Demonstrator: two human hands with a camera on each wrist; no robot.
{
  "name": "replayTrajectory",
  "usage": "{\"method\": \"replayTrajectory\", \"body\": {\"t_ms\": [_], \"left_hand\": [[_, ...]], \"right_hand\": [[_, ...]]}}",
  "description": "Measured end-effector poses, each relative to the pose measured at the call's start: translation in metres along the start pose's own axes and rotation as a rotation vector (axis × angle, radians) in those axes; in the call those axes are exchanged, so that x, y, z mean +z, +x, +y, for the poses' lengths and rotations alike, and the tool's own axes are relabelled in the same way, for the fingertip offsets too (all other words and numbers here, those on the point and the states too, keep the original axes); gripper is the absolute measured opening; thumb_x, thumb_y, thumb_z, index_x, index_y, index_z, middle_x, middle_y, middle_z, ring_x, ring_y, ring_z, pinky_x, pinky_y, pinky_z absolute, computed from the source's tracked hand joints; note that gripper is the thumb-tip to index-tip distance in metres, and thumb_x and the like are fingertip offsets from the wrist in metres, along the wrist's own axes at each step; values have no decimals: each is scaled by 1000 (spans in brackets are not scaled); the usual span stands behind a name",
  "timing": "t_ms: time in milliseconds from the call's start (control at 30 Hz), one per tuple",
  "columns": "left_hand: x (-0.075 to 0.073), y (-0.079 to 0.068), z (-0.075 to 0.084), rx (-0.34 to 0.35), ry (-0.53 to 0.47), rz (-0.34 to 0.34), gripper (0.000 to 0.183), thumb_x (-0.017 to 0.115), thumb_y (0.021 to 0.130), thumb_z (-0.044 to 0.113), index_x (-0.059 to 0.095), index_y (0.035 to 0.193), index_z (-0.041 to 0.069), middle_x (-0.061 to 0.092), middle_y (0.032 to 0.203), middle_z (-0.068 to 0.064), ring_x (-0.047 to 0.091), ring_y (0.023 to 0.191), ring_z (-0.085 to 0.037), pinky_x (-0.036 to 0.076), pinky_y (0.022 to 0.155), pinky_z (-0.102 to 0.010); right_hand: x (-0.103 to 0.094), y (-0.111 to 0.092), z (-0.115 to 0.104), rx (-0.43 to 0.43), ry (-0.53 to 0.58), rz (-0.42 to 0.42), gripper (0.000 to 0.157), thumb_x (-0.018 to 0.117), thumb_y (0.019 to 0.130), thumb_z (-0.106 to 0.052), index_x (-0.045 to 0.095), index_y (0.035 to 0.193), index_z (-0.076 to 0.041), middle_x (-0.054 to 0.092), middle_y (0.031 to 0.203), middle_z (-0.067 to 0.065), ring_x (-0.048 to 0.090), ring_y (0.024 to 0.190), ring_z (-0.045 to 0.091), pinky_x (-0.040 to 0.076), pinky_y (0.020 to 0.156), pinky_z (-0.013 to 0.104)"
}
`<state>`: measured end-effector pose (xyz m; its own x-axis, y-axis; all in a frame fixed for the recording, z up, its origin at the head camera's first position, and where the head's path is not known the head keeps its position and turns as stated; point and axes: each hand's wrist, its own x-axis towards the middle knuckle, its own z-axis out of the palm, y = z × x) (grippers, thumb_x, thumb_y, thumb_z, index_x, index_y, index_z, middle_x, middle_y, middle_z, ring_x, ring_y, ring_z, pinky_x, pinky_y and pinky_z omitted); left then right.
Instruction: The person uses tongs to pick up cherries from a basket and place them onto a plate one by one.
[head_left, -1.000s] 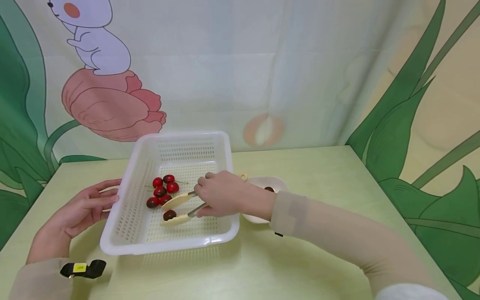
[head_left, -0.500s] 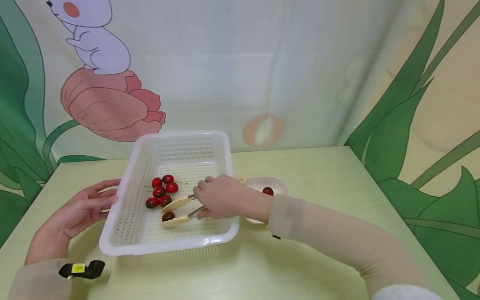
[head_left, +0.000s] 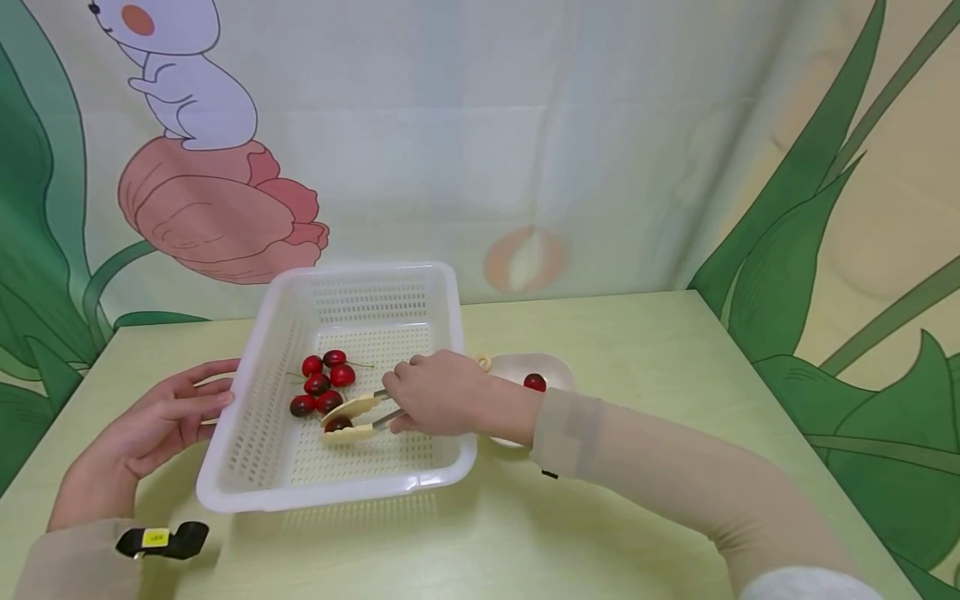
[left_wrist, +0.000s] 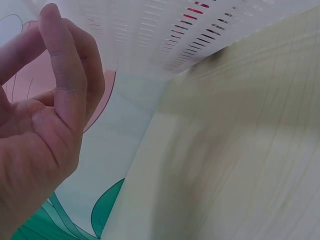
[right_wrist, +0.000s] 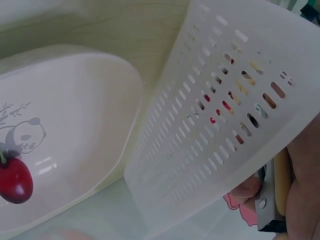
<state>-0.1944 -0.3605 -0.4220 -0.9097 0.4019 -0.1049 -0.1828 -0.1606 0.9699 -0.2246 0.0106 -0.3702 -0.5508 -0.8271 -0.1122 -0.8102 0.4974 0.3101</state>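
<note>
My right hand (head_left: 442, 392) holds metal tongs with cream tips (head_left: 356, 407) by their handle, reaching over the right side of a white perforated basket (head_left: 375, 479). Between the tips sits a dark red cherry (head_left: 338, 424). Several more cherries (head_left: 342, 375), some with stems, lie clustered just beyond it on the basket floor. My left hand (head_left: 161, 417) touches the basket's left side from outside with its fingertips; the left wrist view shows its loosely bent fingers (left_wrist: 67, 75) against the wall. In the right wrist view, the handle (right_wrist: 280, 187) is partly hidden by my hand.
A white dish (right_wrist: 95, 125) with a panda print stands right of the basket, partly under my right forearm. One cherry (right_wrist: 15, 182) with a stem lies in it. The pale table (head_left: 637, 350) meets a printed curtain (head_left: 600, 167) at the back.
The tong tips have drawn together around the dark cherry, which they straddled more widely before. My right forearm has shifted slightly left, and the dish's cherry shows more fully. My left hand stays put.
</note>
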Motion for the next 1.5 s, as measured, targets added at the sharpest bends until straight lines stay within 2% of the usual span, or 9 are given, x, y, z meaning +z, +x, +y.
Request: {"method": "replayTrajectory", "body": {"t_ms": [467, 733, 1233, 1500], "left_hand": [[0, 0, 0, -1, -5, -3, 44, 45, 106, -3, 58, 136, 26, 70, 126, -1, 72, 107, -24, 58, 88, -42], [0, -1, 0, -2, -18, -10, 43, 45, 106, -3, 57, 136, 26, 70, 126, -1, 72, 107, -24, 59, 88, -42], [1, -1, 2, 17, -48, -52, 44, 43, 106, -5, 59, 136, 23, 70, 125, -4, 72, 106, -25, 59, 88, -41], [1, -1, 2, 20, -45, -53, 44, 42, 106, -5, 59, 136, 22, 71, 125, -4, 72, 106, -25, 59, 88, -41]], "right_hand": [[-1, -9, 12, 31, 82, 5, 47, 48, 104, -58, 60, 117, -14, 63, 101, -5, 61, 88, 11, 53, 68, 27], [4, -13, 21, 46, 126, 53, 47, 45, 105, -58, 56, 112, -13, 57, 91, -5, 56, 79, 12, 48, 59, 26], [11, -24, 34, 78, 119, 140, 47, 39, 108, -57, 51, 116, -11, 53, 90, -1, 53, 74, 15, 43, 50, 27], [16, -36, 49, 136, 149, 162, 48, 38, 108, -56, 49, 113, -10, 51, 89, -1, 54, 75, 16, 45, 50, 29]]}}
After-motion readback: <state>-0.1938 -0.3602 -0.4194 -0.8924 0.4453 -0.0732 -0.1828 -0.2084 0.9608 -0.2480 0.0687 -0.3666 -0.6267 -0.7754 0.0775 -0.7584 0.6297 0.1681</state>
